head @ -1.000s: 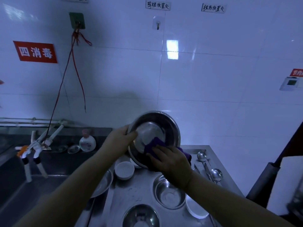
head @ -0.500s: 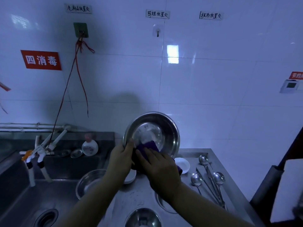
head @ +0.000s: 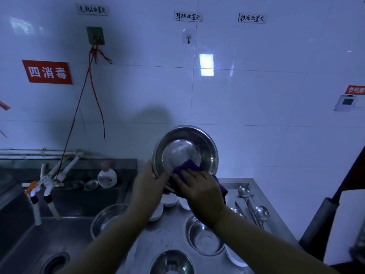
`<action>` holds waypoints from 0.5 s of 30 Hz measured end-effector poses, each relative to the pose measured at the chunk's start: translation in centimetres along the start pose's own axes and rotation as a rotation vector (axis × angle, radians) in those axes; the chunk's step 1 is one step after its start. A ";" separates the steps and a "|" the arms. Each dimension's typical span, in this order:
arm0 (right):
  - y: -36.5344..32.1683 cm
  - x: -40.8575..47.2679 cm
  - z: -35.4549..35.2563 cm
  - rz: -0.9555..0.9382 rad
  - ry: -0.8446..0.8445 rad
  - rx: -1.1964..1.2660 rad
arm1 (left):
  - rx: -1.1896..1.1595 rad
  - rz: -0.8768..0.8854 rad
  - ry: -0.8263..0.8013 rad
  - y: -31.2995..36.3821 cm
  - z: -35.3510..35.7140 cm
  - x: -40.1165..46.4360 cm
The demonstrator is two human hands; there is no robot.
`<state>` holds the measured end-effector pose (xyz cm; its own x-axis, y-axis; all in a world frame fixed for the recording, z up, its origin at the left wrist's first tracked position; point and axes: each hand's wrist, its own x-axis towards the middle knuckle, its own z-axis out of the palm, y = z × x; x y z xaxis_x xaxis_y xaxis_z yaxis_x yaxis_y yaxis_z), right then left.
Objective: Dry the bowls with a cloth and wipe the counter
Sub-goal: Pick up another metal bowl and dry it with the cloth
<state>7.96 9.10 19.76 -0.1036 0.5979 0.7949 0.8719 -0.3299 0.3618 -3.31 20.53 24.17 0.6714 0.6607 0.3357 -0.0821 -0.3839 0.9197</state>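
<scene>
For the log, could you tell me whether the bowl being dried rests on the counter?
No, the left hand holds the steel bowl raised above the counter.

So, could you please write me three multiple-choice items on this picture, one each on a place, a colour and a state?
1. Where do the spoons lie?
A. In the sink
B. On the counter, right of the hands
C. Inside the raised bowl

2. What colour is the cloth?
A. Purple
B. Yellow
C. White

3. How is the raised steel bowl held?
A. Upside down on the counter
B. Flat in the sink
C. Tilted, its inside facing the camera

Key:
1 B: they rest on the counter's right part.
2 A: purple shows under the right hand.
3 C: the left hand grips its rim and the inside shows.
</scene>
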 end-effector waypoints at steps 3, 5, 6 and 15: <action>-1.9 -0.2 0.3 0.097 -0.050 0.046 | -0.112 -0.031 0.066 -0.6 1.5 -1.2; -2.6 -0.6 0.4 0.117 -0.071 0.052 | -0.098 -0.023 0.067 -0.6 1.4 -1.1; -2.7 -0.8 0.5 0.113 -0.070 0.039 | -0.064 -0.009 0.062 -0.6 1.2 -1.0; 1.0 -2.1 0.9 -0.186 -0.051 -0.018 | 0.378 0.152 -0.042 0.1 -2.0 1.9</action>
<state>9.51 8.17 18.00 -0.2376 0.6858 0.6879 0.8313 -0.2227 0.5092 -3.58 23.05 25.28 0.7028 0.5539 0.4464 0.0881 -0.6905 0.7180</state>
